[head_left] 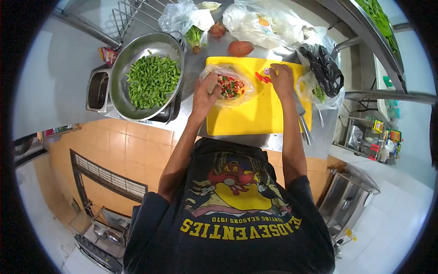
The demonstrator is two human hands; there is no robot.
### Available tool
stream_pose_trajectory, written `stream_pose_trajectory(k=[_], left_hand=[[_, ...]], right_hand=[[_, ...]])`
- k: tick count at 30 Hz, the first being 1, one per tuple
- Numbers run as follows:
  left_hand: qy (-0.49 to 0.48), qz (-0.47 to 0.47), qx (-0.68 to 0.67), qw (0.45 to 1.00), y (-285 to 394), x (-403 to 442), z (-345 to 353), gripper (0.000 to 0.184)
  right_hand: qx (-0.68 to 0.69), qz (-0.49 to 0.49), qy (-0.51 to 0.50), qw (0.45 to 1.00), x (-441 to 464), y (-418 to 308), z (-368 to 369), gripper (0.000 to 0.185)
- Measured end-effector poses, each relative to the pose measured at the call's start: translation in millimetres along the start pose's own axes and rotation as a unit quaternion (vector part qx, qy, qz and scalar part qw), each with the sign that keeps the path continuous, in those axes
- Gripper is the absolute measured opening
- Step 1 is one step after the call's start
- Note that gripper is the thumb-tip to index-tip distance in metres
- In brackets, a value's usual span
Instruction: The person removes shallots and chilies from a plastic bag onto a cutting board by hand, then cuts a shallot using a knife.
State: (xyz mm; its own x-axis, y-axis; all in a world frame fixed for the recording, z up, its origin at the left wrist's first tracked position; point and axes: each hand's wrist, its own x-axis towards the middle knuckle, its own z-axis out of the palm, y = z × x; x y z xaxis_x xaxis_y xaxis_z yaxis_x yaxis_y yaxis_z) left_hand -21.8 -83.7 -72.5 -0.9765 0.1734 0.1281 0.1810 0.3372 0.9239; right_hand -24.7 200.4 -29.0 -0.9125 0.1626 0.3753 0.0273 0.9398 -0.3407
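A clear plastic bag (246, 97) holding chopped red and green chillies (230, 86) lies open on the yellow cutting board (246, 121). My left hand (206, 97) is closed on the left edge of this bag, with the fingertips partly hidden by plastic. On the board's upper right, my right hand (283, 78) has its fingers curled together at a small purple shallot piece (267, 71). Red chilli pieces (262, 78) lie just left of those fingers. Beneath my right forearm, a knife (305, 128) rests at the board's right side, its handle toward me.
A large metal pan (119, 102) of cut green beans (153, 81) stands left. Behind the board are a reddish-brown tuber (240, 48), an onion (217, 30) and plastic bags (264, 23). A black bag (321, 68) sits right, beneath a metal shelf (372, 41).
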Motion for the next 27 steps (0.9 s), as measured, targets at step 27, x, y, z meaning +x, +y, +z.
stream_pose_trajectory(k=[27], left_hand=[[-0.083,-0.074,-0.214,0.971,-0.3,10.2,-5.2,0.066]], right_hand=[[0.178,-0.057,-0.175,0.967,-17.9,-100.6,26.8,0.019]])
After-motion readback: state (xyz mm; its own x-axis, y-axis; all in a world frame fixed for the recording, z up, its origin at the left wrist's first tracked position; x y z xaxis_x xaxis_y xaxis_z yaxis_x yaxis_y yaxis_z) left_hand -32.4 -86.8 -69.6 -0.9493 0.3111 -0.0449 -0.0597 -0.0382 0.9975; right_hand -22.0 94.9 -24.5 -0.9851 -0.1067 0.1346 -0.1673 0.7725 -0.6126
